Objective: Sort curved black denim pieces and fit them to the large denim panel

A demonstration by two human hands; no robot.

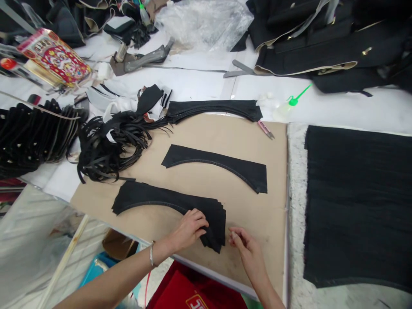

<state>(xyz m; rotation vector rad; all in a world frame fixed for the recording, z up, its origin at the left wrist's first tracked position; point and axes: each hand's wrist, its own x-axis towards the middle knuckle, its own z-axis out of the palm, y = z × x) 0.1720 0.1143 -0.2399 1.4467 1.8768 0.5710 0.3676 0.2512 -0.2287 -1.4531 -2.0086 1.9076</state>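
A stack of curved black fabric pieces [154, 193] lies fanned on the brown board near the table's front edge. My left hand [190, 226] rests at the right part of this stack, its fingers curled over the inner curved edge; the thumb is mostly hidden. Just right of the stack's end is my right hand [247, 246], apart from the fabric. Its thumb and fingers are drawn into a pinch, and whatever may be between them is too small to make out. Farther back on the board lies a separate curved black piece [215, 163].
Another curved black stack [212, 107] lies behind, with pink thread snips [265, 130] at its end. Tangled black strips [112, 141] sit left. A large black fabric stack [357, 206] is at right, a green-tipped bottle [289, 106] behind. Scissors [240, 70] lie farther back.
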